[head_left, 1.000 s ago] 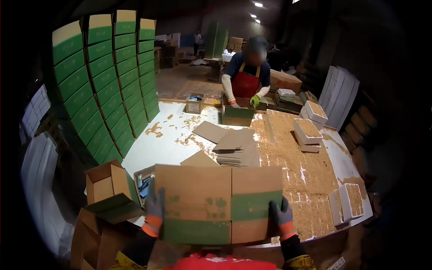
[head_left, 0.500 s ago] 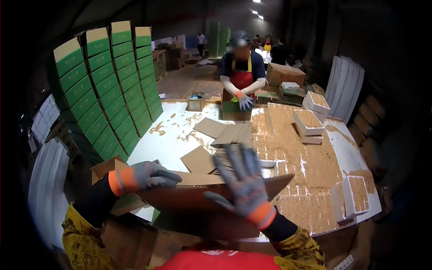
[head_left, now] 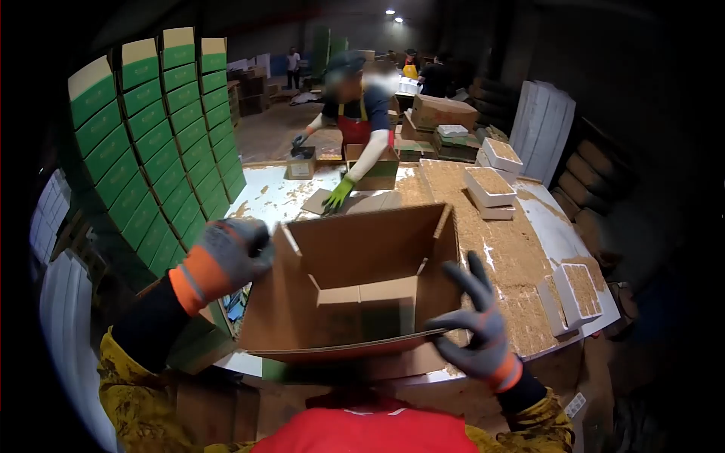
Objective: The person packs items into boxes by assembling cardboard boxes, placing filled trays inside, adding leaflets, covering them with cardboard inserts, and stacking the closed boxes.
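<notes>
An open cardboard box [head_left: 362, 249] stands tilted at the table's near edge, its inside facing me, with folded flaps at the bottom. My left hand [head_left: 232, 253], in a grey and orange glove, is at the box's upper left corner with its fingers curled; whether it grips the wall is unclear. At the right wall, my right hand [head_left: 479, 328] has its fingers spread, the lower ones close to the near right corner. Beyond the box lie flat cardboard pieces [head_left: 370, 201], with a co-worker's green-gloved hand on them.
Tall stacks of green boxes [head_left: 136, 151] rise at the left. Across the table, a co-worker [head_left: 359, 113] leans beside another box [head_left: 377, 172] and a small box [head_left: 300, 164]. White trays [head_left: 489, 185] [head_left: 578, 293] of brown material stand at the right. A partly hidden box [head_left: 200, 343] is near left.
The box has turned from a flat-looking side view to show its open inside. My hands have moved apart to its two sides. The co-worker now reaches onto the cardboard pieces and the small box.
</notes>
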`<state>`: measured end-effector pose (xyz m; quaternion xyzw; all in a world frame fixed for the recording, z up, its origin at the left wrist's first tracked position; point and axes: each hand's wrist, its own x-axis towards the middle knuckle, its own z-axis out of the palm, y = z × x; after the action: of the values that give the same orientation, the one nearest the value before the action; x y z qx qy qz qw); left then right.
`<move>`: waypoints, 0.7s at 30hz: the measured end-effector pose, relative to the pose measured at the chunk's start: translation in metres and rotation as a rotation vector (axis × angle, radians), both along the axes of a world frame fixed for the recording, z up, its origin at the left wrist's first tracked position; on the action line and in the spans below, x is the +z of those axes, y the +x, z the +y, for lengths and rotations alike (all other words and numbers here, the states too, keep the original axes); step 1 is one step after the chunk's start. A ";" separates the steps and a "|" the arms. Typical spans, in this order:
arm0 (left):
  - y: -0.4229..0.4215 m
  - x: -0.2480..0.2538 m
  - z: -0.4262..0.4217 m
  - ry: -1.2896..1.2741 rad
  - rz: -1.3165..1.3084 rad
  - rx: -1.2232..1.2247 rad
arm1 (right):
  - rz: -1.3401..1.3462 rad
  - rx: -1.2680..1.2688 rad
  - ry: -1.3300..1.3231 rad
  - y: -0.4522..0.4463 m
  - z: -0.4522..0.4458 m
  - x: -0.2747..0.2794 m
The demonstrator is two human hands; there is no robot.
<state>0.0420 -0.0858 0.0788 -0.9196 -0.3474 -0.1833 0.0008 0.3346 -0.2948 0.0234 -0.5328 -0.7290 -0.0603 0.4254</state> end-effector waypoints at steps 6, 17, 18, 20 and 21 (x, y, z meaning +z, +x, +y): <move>-0.006 -0.050 0.019 0.190 -0.004 0.125 | -0.041 0.260 -0.258 0.020 -0.027 0.018; 0.128 -0.105 0.000 0.308 0.089 -0.465 | 0.009 0.481 -1.081 0.028 0.036 -0.005; 0.134 -0.118 -0.008 0.255 0.247 -0.487 | 0.036 0.447 -1.164 0.024 0.031 0.003; 0.138 -0.171 0.025 0.094 0.396 -0.605 | -0.024 0.290 -0.865 0.043 0.029 -0.033; 0.135 -0.165 0.031 -0.136 0.296 -0.607 | -0.104 0.161 -0.643 0.046 0.027 -0.048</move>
<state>0.1773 -0.0546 -0.0863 -0.9956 -0.0655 -0.0162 -0.0645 0.3806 -0.2678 -0.0245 -0.5767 -0.7711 0.1798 0.2012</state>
